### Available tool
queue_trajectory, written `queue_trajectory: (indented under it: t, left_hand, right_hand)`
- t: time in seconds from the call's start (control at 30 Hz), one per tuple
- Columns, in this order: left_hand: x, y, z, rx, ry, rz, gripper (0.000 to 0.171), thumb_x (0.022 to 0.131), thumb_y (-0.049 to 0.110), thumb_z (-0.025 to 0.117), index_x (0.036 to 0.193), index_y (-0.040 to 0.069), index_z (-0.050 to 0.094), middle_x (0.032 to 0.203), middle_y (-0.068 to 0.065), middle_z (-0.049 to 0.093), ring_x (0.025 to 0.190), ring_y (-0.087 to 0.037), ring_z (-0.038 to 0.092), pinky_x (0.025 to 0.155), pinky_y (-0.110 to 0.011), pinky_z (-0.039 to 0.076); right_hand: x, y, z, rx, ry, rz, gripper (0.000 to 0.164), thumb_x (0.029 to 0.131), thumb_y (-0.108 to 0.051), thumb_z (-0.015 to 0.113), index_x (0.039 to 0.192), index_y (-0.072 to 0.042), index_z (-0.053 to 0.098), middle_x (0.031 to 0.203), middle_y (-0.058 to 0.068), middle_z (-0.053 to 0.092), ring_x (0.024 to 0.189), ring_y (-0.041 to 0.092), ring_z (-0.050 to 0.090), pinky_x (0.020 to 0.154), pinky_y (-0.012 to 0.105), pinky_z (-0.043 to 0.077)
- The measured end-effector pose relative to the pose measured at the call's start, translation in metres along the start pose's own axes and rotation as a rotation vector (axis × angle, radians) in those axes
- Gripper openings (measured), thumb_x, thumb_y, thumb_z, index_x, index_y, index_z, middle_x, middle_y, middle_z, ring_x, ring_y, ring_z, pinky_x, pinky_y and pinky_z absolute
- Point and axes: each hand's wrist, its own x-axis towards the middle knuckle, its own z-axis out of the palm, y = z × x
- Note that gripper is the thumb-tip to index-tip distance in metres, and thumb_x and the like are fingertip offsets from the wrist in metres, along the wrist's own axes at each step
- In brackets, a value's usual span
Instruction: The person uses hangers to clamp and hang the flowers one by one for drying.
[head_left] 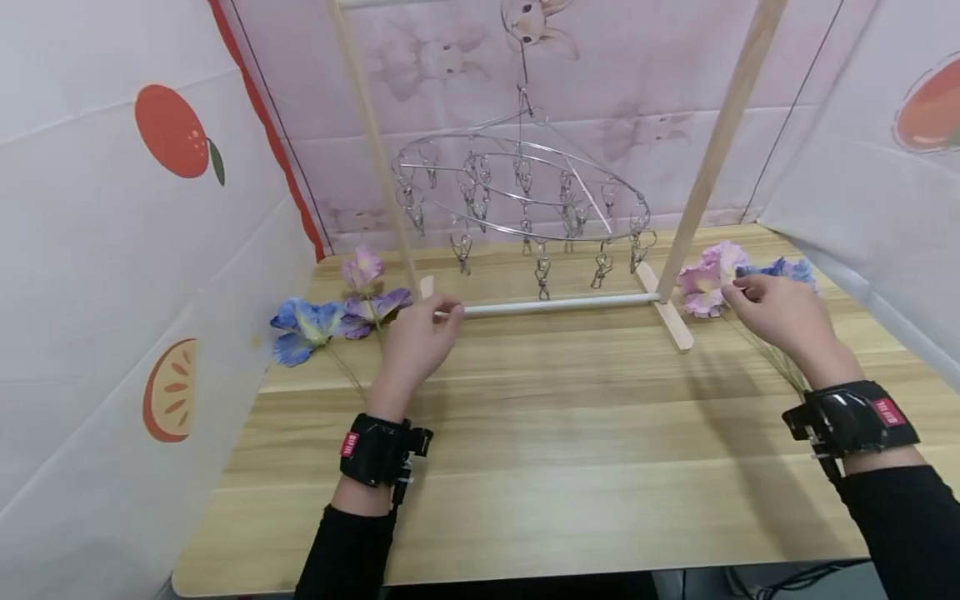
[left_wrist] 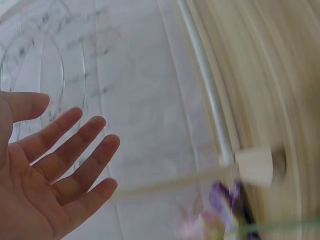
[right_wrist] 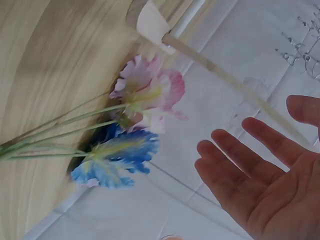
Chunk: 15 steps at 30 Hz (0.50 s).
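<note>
The hanger (head_left: 525, 198) hangs upper centre of the frame, inside the wooden stand (head_left: 711, 146), apparently so its clips dangle free. Flowers lie at centre left (head_left: 352, 323) and centre right (head_left: 705, 279), perhaps to keep the middle clear. The left hand (head_left: 420, 337) is by the bar's left end, the right hand (head_left: 783, 312) by the right flowers; both hold nothing, fingers loosely apart. The stand's top is cut off, the right hand hides some petals, and the left wrist view blurs its flowers.
</note>
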Motion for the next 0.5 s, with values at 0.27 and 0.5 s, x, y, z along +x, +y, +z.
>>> queue_trajectory:
  t: [0.27,0.5]
  left_hand:
    - [0.013,0.037,0.045,-0.073,-0.128,0.050,0.035,0.098,0.041,0.049,0.122,0.018,0.062,0.123,-0.003,0.066,0.109,-0.022,0.065,0.091,-0.039,0.057]
    - [0.023,0.071,0.099,-0.278,-0.312,0.077,0.044,0.095,0.053,0.049,0.126,0.023,0.059,0.121,-0.001,0.066,0.104,-0.019,0.065,0.087,-0.035,0.057]
  right_hand:
    - [0.006,0.043,-0.011,0.006,-0.147,0.046,0.073,0.102,-0.048,0.024,0.135,0.015,0.041,0.134,0.042,0.041,0.122,0.061,0.037,0.100,0.070,0.036]
    - [0.014,0.071,0.001,0.251,-0.295,0.109,0.074,0.104,-0.044,0.016,0.137,0.020,0.031,0.128,0.040,0.051,0.113,0.051,0.057,0.086,0.051,0.058]
